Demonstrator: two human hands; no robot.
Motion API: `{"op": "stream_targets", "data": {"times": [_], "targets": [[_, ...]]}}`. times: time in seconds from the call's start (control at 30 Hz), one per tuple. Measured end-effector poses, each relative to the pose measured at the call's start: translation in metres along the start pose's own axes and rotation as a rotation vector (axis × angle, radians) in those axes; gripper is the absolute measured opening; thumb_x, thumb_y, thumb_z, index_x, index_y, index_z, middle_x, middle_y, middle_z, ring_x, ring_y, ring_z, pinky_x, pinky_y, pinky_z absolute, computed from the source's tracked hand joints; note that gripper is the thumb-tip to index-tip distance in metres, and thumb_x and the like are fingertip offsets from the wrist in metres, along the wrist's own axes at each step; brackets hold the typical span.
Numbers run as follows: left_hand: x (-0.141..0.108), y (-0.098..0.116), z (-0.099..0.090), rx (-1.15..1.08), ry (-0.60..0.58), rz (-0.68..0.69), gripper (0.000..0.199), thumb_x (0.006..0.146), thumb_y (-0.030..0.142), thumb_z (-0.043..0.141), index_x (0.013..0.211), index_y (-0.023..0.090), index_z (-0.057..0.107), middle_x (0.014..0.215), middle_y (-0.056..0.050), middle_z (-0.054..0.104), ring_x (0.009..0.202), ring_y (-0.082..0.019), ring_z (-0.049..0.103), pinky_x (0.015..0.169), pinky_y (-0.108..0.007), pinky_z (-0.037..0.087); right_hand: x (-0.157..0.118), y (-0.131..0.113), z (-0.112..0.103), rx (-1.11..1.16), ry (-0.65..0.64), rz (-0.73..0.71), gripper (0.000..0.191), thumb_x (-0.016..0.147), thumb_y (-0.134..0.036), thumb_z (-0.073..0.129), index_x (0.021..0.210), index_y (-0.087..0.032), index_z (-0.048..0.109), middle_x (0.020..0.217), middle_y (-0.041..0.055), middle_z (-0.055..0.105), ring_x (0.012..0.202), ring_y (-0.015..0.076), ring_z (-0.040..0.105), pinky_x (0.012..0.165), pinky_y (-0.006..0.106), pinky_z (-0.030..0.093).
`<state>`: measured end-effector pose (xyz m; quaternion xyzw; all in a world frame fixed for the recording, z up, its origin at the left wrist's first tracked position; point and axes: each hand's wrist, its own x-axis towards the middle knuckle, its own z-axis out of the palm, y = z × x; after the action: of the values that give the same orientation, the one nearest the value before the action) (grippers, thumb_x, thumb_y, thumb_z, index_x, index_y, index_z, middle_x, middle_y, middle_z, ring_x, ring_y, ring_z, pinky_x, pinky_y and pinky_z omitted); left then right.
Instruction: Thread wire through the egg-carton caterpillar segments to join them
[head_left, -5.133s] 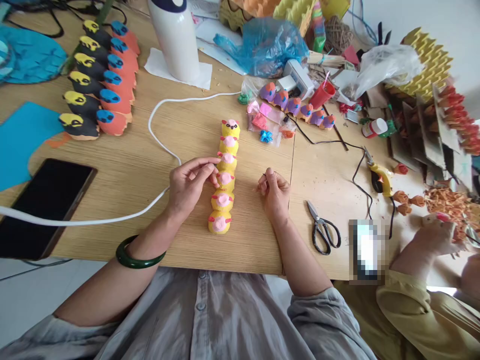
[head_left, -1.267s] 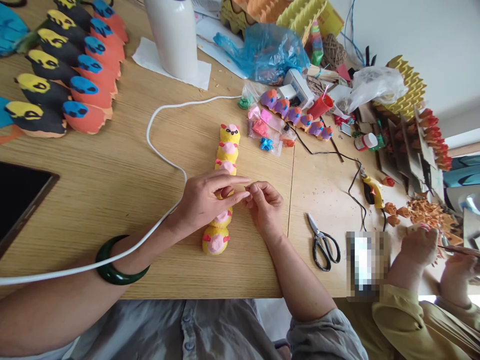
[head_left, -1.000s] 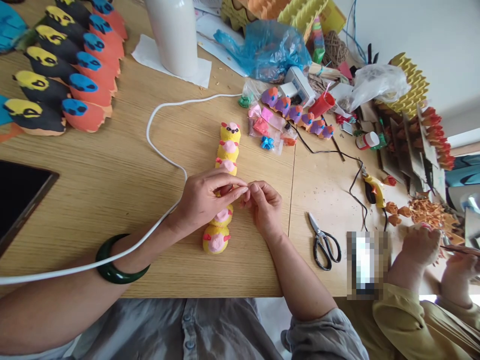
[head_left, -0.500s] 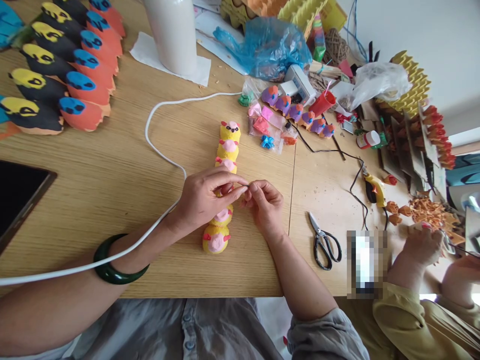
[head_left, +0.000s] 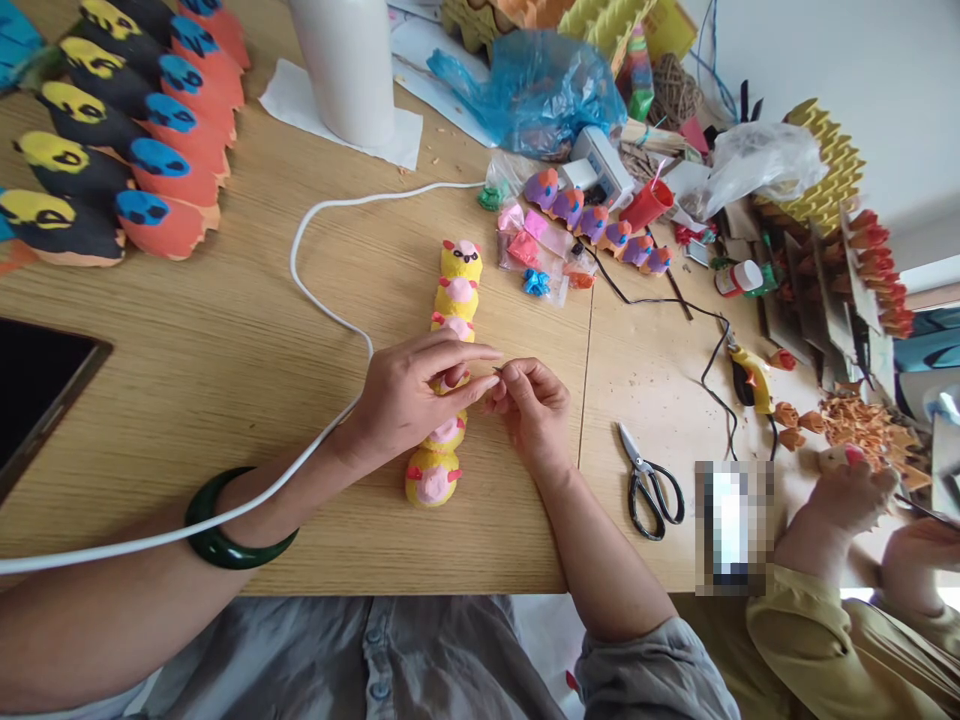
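A yellow strip of joined domes (head_left: 459,292) with pink and red patches lies upright in the view on the wooden table; black marks show on its top dome. My left hand (head_left: 424,385) reaches over the strip's middle, thumb and fingers apart, with nothing visible between them. Just right of the strip, my right hand (head_left: 534,405) is closed in a pinch. A tiny dark bit (head_left: 498,371) sticks out at its fingertips, close to my left thumb tip. The domes under my left hand are partly hidden.
Black-handled scissors (head_left: 649,482) lie to the right. A white cable (head_left: 294,250) crosses my left forearm. Clay packets (head_left: 525,240) and a purple-orange strip (head_left: 592,222) are beyond. A co-worker's hands (head_left: 847,495) are at far right; a tablet (head_left: 45,390) is at left.
My left fingers have spread apart and come away from my right fingertips, where the small dark bit now shows. My right hand has shifted very slightly right.
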<state>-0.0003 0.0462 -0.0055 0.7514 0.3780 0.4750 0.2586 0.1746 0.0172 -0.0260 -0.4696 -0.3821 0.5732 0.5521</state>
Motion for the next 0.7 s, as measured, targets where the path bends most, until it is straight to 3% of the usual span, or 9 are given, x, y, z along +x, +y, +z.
{"op": "stream_targets", "data": {"times": [0.17,0.37,0.53,0.7], "targets": [[0.001,0.0012,-0.0018,0.003,-0.016,0.003,0.005,0.094,0.017,0.076,0.096,0.018,0.081,0.086,-0.001,0.077,0.069,-0.011,0.065,0.066,-0.022,0.051,-0.0017,-0.0008,0.0023,-0.004,-0.022,0.009,0.032,0.087,-0.053,0.083,0.08,-0.023,0.073,0.066,-0.0051,0.062,0.055,0.0096,0.056,0.058,0.025,0.055],[0.001,0.0016,-0.0014,0.003,-0.018,-0.034,0.004,0.095,0.022,0.076,0.094,0.021,0.08,0.086,0.001,0.077,0.067,-0.011,0.063,0.067,-0.022,0.051,-0.0011,-0.0014,0.0029,0.034,-0.026,0.024,0.031,0.085,-0.052,0.085,0.083,-0.023,0.073,0.065,-0.0059,0.061,0.054,0.0089,0.05,0.058,0.025,0.057],[0.0009,0.0005,-0.0006,-0.023,-0.033,-0.04,0.016,0.095,0.028,0.078,0.109,0.023,0.082,0.088,0.0,0.078,0.074,-0.013,0.066,0.076,-0.025,0.055,-0.0003,-0.0017,0.0025,0.024,-0.01,0.022,0.03,0.085,-0.052,0.084,0.082,-0.024,0.073,0.062,-0.0067,0.059,0.053,0.009,0.05,0.059,0.026,0.058],[0.0007,0.0001,-0.0013,0.002,-0.048,-0.055,0.008,0.097,0.025,0.074,0.099,0.024,0.081,0.087,0.0,0.078,0.073,-0.012,0.067,0.07,-0.023,0.053,-0.0013,-0.0021,0.0033,-0.001,-0.017,0.046,0.035,0.084,-0.055,0.084,0.08,-0.024,0.071,0.064,-0.0059,0.06,0.054,0.0094,0.051,0.059,0.026,0.058]]}}
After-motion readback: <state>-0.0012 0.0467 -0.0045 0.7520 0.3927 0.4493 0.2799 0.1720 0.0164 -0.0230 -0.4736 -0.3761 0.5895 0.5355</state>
